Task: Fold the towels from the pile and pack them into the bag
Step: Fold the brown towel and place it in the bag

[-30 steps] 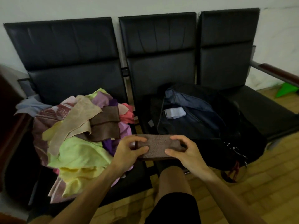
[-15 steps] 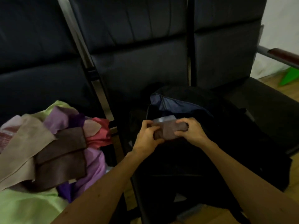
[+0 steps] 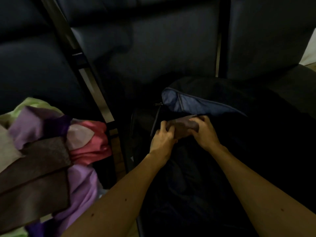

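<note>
A folded brown towel (image 3: 183,128) sits at the mouth of a dark bag (image 3: 256,137) that lies on the middle seat, its blue lining (image 3: 193,105) showing. My left hand (image 3: 163,139) grips the towel's left end. My right hand (image 3: 204,132) grips its right end, fingers curled over the top. The lower part of the towel is hidden by my fingers and the bag's opening. A pile of loose towels (image 3: 51,151) in purple, pink, brown, beige and green lies on the left seat.
Black padded seats (image 3: 153,48) with a metal frame bar (image 3: 95,89) between them fill the background. A strip of wooden floor (image 3: 118,151) shows in the gap between the seats. A pale wall corner (image 3: 310,50) is at the far right.
Both hands carried the folded brown towel from in front of the seat forward to the bag's opening and pushed it lower. The view moved closer to the bag.
</note>
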